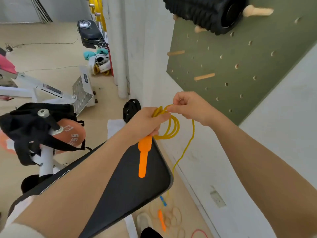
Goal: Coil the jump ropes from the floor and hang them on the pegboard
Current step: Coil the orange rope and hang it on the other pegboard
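Head view — hands (145, 124) coiling rope (171, 127).

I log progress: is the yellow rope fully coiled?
No, partly: loops hang from the left hand, but the rope trails to the floor.

Both hands (149, 122) (190, 107) on yellow jump rope (173, 127)

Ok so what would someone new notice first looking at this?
Probably the bright orange handle hanging below the left hand, which grips yellow rope coils at centre frame. The right hand pinches the next loop, just below the green pegboard and its wooden pegs.
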